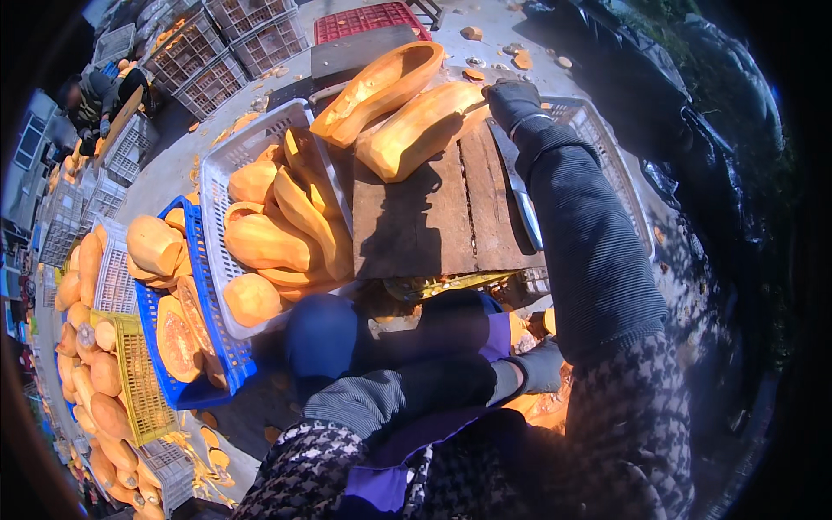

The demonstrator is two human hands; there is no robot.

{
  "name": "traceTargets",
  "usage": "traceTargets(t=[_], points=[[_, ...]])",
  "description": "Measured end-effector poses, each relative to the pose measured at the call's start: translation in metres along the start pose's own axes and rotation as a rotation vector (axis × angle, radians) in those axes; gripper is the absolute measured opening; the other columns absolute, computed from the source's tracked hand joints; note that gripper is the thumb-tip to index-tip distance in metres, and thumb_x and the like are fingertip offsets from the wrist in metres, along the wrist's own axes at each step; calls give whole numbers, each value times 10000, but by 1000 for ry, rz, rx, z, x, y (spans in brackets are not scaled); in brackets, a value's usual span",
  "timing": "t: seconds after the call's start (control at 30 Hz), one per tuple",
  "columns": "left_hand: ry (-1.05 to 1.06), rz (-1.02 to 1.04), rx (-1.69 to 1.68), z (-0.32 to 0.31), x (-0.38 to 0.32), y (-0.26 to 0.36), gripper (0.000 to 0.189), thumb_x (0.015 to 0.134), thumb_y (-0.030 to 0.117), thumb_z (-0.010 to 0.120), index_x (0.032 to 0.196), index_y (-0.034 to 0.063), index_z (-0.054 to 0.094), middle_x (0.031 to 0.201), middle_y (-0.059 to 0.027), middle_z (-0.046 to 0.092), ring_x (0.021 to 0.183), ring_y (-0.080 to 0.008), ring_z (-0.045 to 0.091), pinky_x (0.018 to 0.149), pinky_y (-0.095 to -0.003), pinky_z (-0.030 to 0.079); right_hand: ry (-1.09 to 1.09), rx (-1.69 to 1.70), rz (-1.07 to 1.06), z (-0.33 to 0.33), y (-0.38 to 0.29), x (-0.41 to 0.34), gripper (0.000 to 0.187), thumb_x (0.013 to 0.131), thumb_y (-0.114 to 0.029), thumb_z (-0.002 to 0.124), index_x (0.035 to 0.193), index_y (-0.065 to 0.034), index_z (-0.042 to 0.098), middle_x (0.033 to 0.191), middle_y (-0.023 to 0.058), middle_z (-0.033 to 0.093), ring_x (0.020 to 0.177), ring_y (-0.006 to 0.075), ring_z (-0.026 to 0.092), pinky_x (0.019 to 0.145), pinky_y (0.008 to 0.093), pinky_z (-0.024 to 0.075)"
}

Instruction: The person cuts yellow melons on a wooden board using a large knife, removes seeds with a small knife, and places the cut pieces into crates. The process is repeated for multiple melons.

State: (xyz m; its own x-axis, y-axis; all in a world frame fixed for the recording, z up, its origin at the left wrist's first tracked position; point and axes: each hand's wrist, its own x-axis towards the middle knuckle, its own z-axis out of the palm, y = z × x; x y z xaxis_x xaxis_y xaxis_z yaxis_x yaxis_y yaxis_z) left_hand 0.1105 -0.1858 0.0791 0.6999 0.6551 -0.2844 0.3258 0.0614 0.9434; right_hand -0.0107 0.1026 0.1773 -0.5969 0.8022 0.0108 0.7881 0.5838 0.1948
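Observation:
My right hand (pixel 513 101), in a dark glove, is at the far right corner of the wooden board (pixel 448 221), with its fingers curled beside the end of a peeled pumpkin half (pixel 422 130); whether it holds something is hard to see. Another hollowed pumpkin half (pixel 383 84) lies just behind. A large knife (pixel 520 188) rests along the board's right side, below my right wrist. My left hand (pixel 543 367), gloved in grey, reaches across my lap to the lower right, at orange pumpkin pieces (pixel 546 409); its fingers are partly hidden.
Left of the board, a white crate (pixel 218 240) holds peeled pumpkin pieces, beside a blue crate (pixel 244 374) with halves. A yellow crate (pixel 146 383) and peeled pumpkins stand farther left. Another person (pixel 97 104) works at the upper left near stacked crates (pixel 253 32). Scraps litter the ground.

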Motion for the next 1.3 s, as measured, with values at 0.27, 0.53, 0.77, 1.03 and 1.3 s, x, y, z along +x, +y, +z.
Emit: traceTargets(t=[0.27, 0.53, 0.77, 1.03, 1.3], points=[[104, -175, 63, 20, 18, -18, 866, 649, 47, 650, 1364, -88, 179, 1148, -330, 507, 1005, -395, 584, 801, -388, 494, 82, 261, 405, 68, 116, -66, 366, 917, -291, 444, 1155, -85, 632, 1203, 177, 596, 1122, 317, 574, 969, 407, 425], [262, -44, 126, 30, 23, -47, 756, 629, 54, 721, 1279, -30, 343, 961, -235, 578, 875, -316, 596, 715, -369, 478, 470, 303, 75, 70, 86, -198, 283, 775, -41, 533, 984, -173, 673, 855, 100, 625, 785, 303, 632, 677, 401, 495], [216, -124, -25, 27, 14, -38, 904, 593, 9, 712, 1378, -1, 265, 1137, -220, 555, 1006, -275, 563, 820, -330, 465, 562, 1027, 402, 83, 78, -396, 350, 801, 78, 534, 1120, -42, 613, 1030, 136, 653, 911, 234, 642, 802, 309, 497], [245, -137, -202, 30, -3, -9, 891, 616, -64, 655, 1408, 3, 251, 1193, -174, 545, 1080, -243, 532, 869, -310, 458, 577, 1603, 893, 144, 44, -536, 235, 902, -10, 460, 1087, -4, 604, 844, 56, 639, 603, 98, 547, 541, 245, 445], [226, 0, -256, 24, -3, -16, 819, 633, -57, 651, 1386, 56, 350, 1165, -157, 550, 1010, -240, 550, 806, -322, 482, 510, 1777, 673, 86, 21, -471, 253, 882, 26, 452, 1107, -22, 558, 792, 82, 631, 478, 90, 519, 424, 232, 419]])
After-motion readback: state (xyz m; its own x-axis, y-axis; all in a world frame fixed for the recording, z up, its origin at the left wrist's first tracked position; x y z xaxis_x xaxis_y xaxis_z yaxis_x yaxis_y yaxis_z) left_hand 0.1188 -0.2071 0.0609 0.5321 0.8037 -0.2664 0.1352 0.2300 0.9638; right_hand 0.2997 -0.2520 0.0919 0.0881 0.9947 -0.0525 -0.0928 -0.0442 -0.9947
